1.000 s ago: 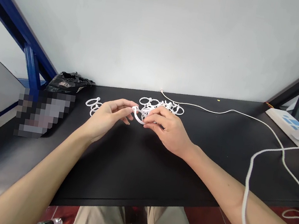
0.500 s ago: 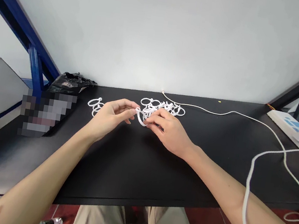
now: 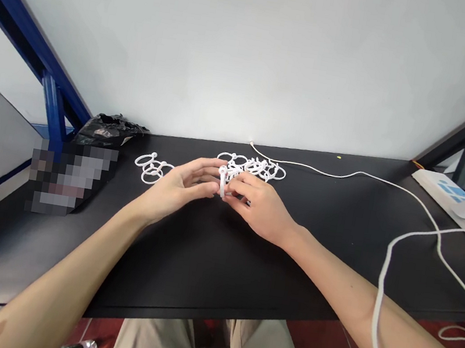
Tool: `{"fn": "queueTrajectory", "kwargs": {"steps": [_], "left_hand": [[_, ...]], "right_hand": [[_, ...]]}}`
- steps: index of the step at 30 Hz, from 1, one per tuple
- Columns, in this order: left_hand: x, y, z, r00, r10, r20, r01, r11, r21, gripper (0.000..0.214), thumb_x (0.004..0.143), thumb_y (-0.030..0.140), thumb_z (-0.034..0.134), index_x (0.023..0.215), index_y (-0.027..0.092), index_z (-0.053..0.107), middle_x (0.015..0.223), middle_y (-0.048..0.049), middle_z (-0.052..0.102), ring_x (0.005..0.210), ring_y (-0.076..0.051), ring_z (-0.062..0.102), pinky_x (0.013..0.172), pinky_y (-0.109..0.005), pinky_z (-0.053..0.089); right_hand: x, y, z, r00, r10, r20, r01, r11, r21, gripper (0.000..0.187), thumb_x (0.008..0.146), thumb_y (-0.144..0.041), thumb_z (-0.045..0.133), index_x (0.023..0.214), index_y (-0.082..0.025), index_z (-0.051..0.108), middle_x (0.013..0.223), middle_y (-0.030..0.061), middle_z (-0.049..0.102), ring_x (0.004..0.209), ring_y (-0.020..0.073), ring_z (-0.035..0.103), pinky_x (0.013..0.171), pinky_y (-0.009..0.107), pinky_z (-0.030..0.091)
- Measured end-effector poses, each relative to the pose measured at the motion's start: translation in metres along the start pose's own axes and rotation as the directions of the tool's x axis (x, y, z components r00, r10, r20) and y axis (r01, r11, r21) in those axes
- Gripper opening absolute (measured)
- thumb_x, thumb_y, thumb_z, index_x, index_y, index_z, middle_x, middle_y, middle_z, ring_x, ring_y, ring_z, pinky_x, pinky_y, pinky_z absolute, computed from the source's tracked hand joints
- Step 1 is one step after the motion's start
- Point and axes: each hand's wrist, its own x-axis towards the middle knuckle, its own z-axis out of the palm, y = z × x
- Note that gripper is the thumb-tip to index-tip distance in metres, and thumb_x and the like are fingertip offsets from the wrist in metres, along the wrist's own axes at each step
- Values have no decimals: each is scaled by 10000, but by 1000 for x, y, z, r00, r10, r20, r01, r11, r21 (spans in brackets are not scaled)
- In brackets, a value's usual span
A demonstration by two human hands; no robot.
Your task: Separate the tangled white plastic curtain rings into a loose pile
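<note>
Both hands meet over the middle of a black table and pinch one white plastic ring between them. My left hand grips the ring's left side with thumb and fingers. My right hand holds its right side, fingers curled. Just behind the hands lies a pile of white rings. A smaller group of rings rests on the table to the left of my left hand.
A white cable runs from the table's back across its right side and over my right forearm. A crumpled black bag lies at the back left. White boxes sit at the far right. A blue frame post stands at the left.
The ring held between my hands has turned from lying open and flat to standing nearly edge-on. Both hands have closed in around it.
</note>
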Motion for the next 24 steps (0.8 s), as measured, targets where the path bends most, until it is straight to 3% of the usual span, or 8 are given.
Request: {"fn": "queueTrajectory", "kwargs": {"steps": [3,7,10,13,17,20,24], "left_hand": [[0,-2,6,998,-14,54,15,1000,-15,474,857,321,699,1311,317,564,1194,-29,652,1128,-209,616,982,-373,513],[2,-5,7,999,18,37,-18,1000,4,465,861,304,688,1308,288,559,1203,-37,635,1077,-195,635,965,-381,535],[2,-6,6,998,67,-19,-63,985,162,483,854,292,681,1315,269,541,1219,-48,622,1031,-186,639,921,-371,553],[1,-6,7,987,149,-61,-111,904,412,480,839,268,675,1301,264,544,1221,-46,624,968,-168,636,861,-339,556],[0,-4,10,968,244,-57,-154,760,632,454,838,258,653,1280,249,553,1097,-32,656,849,-152,620,757,-310,536],[0,-3,11,953,302,-41,-178,662,728,383,840,270,651,1218,249,592,1023,-16,651,775,-141,586,710,-303,510],[0,-2,11,943,333,-23,-202,624,755,333,843,277,661,1171,254,612,1068,-12,644,774,-133,573,706,-293,499]], "right_hand": [[-1,-1,1,1000,12,6,-12,1000,-29,79,927,-229,607,917,-209,683,993,30,631,776,128,593,650,259,445],[0,-1,2,998,29,-58,-26,998,49,75,932,-225,572,922,-212,645,973,21,652,784,132,615,673,269,482],[0,-2,0,981,123,-149,-98,982,162,148,930,-262,549,1067,-213,578,998,24,667,794,138,642,673,276,530],[0,-3,-1,978,138,-159,-109,978,179,274,927,-287,548,1190,-211,543,1070,42,663,803,142,659,659,282,557],[0,-2,0,989,58,-137,-39,990,138,223,936,-220,512,1139,-221,603,1116,40,668,827,137,672,735,304,577],[0,0,1,988,66,-137,-47,989,142,229,936,-201,508,1136,-228,615,1122,35,671,827,133,674,745,302,584],[0,0,2,987,53,-154,-29,988,152,215,926,-169,507,1091,-221,636,1078,28,676,831,128,664,720,277,582]]}}
